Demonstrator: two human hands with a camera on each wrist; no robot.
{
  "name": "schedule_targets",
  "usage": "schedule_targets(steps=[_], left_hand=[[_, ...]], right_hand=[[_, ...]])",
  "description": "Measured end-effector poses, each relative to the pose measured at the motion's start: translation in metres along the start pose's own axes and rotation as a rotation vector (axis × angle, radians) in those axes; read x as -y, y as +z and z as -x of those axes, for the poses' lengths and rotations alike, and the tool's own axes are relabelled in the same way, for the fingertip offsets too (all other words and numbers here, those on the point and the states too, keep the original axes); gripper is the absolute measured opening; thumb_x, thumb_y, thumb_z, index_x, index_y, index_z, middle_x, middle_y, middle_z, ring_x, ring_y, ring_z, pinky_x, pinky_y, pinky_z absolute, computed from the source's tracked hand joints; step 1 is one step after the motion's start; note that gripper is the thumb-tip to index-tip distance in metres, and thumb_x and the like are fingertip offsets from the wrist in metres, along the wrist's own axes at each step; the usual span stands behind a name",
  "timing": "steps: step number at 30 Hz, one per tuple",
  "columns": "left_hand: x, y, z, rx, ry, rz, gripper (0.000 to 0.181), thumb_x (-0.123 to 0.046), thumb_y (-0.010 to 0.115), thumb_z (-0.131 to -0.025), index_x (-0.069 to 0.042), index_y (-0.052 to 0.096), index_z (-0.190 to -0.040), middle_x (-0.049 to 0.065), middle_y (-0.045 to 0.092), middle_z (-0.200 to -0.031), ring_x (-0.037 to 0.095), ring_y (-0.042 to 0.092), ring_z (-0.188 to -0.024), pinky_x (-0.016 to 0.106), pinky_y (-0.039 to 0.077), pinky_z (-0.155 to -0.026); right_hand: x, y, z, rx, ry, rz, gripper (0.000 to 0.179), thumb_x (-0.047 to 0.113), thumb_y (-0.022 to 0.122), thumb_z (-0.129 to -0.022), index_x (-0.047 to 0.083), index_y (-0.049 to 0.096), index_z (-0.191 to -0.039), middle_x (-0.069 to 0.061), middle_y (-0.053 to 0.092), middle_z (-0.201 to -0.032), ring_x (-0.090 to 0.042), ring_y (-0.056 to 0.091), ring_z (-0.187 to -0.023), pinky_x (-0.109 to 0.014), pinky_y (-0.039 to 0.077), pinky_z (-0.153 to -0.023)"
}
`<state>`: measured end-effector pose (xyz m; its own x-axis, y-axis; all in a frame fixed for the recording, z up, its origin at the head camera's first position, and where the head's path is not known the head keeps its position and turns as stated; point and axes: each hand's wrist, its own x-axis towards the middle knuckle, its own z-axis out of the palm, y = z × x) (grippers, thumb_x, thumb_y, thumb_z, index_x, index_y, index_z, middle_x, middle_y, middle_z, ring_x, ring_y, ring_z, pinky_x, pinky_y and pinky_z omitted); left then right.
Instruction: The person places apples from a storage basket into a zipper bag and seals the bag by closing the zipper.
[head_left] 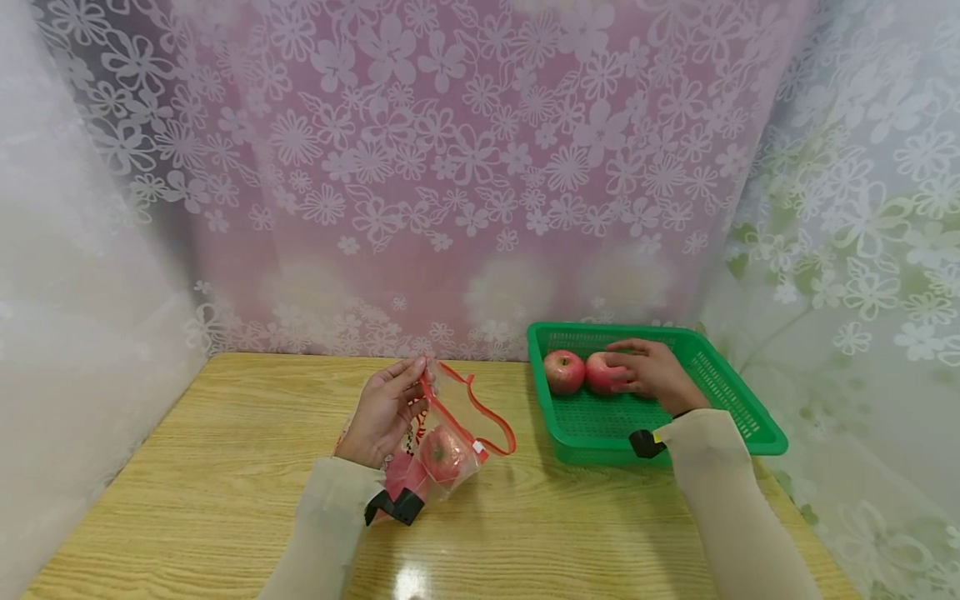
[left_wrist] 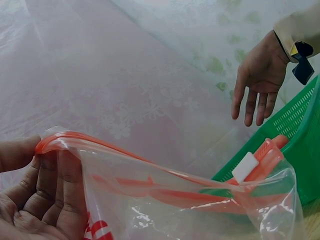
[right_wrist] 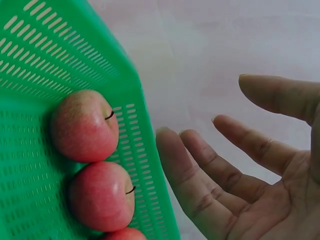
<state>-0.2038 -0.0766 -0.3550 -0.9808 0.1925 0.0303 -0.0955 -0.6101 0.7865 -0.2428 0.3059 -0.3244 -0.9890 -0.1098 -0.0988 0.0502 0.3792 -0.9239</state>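
Observation:
My left hand (head_left: 384, 412) pinches the red zip edge of a clear plastic zip bag (left_wrist: 165, 210) between thumb and fingers. The bag's mouth gapes, and a white slider (left_wrist: 245, 167) sits at its far end. Inside the bag lies a red apple (head_left: 444, 454). My right hand (head_left: 652, 372), fingers spread and holding nothing, is over the green basket (head_left: 600, 440). Two apples, one at the left (head_left: 564, 372) and one beside it (head_left: 601, 375), show in the basket. The right wrist view shows part of a third apple (right_wrist: 125, 234).
The basket stands at the right on a wooden table (head_left: 240, 467). Behind the table hangs a pink floral curtain (head_left: 450, 167), and a pale floral curtain (head_left: 862, 292) covers the right side.

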Motion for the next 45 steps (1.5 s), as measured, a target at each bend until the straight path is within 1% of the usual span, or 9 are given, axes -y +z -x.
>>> schedule_targets(steps=[4, 9, 15, 19, 22, 28, 34, 41, 45], left_hand=[[0.0, 0.0, 0.0, -0.005, 0.003, -0.004, 0.018, -0.011, 0.052, -0.1, -0.011, 0.069, -0.092, 0.0, 0.068, -0.077, 0.01, 0.064, -0.066, 0.02, 0.054, -0.06], [-0.001, 0.0, 0.001, 0.0, 0.006, -0.003, 0.016, -0.012, 0.053, -0.1, -0.011, 0.068, -0.094, 0.001, 0.067, -0.078, 0.011, 0.065, -0.067, 0.02, 0.055, -0.062], [-0.001, -0.001, 0.001, -0.01, -0.003, -0.001, 0.019, -0.011, 0.052, -0.101, -0.01, 0.069, -0.093, 0.001, 0.068, -0.077, 0.01, 0.065, -0.067, 0.02, 0.054, -0.061], [-0.001, -0.001, 0.001, -0.012, -0.005, -0.004, 0.02, -0.011, 0.051, -0.101, -0.011, 0.069, -0.092, 0.0, 0.068, -0.077, 0.01, 0.065, -0.067, 0.02, 0.054, -0.061], [-0.001, 0.0, 0.001, -0.016, -0.002, -0.01, 0.02, -0.011, 0.052, -0.101, -0.011, 0.07, -0.092, 0.0, 0.068, -0.077, 0.01, 0.065, -0.067, 0.019, 0.054, -0.061], [-0.001, 0.0, 0.002, -0.016, -0.001, -0.016, 0.02, -0.012, 0.052, -0.1, -0.012, 0.07, -0.091, 0.0, 0.068, -0.077, 0.01, 0.064, -0.067, 0.019, 0.053, -0.06], [0.0, -0.002, 0.002, 0.014, 0.01, -0.029, 0.021, -0.013, 0.052, -0.101, -0.013, 0.07, -0.089, -0.002, 0.068, -0.076, 0.009, 0.064, -0.067, 0.018, 0.053, -0.06], [-0.002, -0.004, 0.004, 0.023, 0.009, -0.034, 0.022, -0.013, 0.051, -0.101, -0.013, 0.07, -0.09, -0.002, 0.067, -0.077, 0.009, 0.064, -0.068, 0.018, 0.053, -0.061], [-0.003, -0.004, 0.005, 0.032, 0.008, -0.033, 0.021, -0.013, 0.052, -0.101, -0.013, 0.07, -0.091, -0.002, 0.067, -0.077, 0.009, 0.064, -0.068, 0.019, 0.053, -0.061]], right_hand=[[-0.007, -0.005, -0.004, -0.018, 0.022, -0.029, 0.052, 0.022, 0.056, -0.1, -0.007, 0.04, -0.14, -0.002, 0.064, -0.098, -0.014, 0.067, -0.081, -0.031, 0.057, -0.077], [-0.017, -0.011, -0.007, -0.042, 0.042, -0.065, 0.056, 0.025, 0.055, -0.1, -0.007, 0.036, -0.142, 0.001, 0.062, -0.104, -0.01, 0.068, -0.081, -0.032, 0.057, -0.079], [-0.025, -0.014, -0.009, -0.065, 0.059, -0.041, 0.06, 0.028, 0.054, -0.1, -0.008, 0.033, -0.144, -0.023, 0.049, -0.132, -0.009, 0.068, -0.081, -0.034, 0.055, -0.084], [-0.029, -0.016, -0.011, -0.081, 0.076, -0.04, 0.06, 0.029, 0.054, -0.1, -0.008, 0.034, -0.143, -0.032, 0.038, -0.14, -0.01, 0.068, -0.081, -0.035, 0.056, -0.084], [-0.031, -0.017, -0.012, -0.091, 0.086, -0.062, 0.059, 0.028, 0.054, -0.1, -0.008, 0.034, -0.142, -0.03, 0.041, -0.137, -0.01, 0.068, -0.081, -0.035, 0.056, -0.083], [-0.038, -0.022, -0.015, -0.119, 0.104, -0.1, 0.056, 0.027, 0.052, -0.101, -0.009, 0.035, -0.141, -0.019, 0.051, -0.125, -0.007, 0.068, -0.078, -0.037, 0.055, -0.085], [-0.041, -0.021, -0.018, -0.147, 0.108, -0.066, 0.054, 0.029, 0.048, -0.102, -0.008, 0.035, -0.14, -0.031, 0.039, -0.138, -0.005, 0.065, -0.078, -0.032, 0.056, -0.08], [-0.043, -0.023, -0.022, -0.163, 0.137, -0.129, 0.058, 0.029, 0.047, -0.102, -0.007, 0.031, -0.144, -0.029, 0.038, -0.14, -0.005, 0.066, -0.077, -0.035, 0.056, -0.083], [-0.047, -0.026, -0.025, -0.172, 0.156, -0.173, 0.056, 0.028, 0.046, -0.102, -0.007, 0.032, -0.144, -0.032, 0.031, -0.145, -0.005, 0.066, -0.078, -0.034, 0.056, -0.083]])
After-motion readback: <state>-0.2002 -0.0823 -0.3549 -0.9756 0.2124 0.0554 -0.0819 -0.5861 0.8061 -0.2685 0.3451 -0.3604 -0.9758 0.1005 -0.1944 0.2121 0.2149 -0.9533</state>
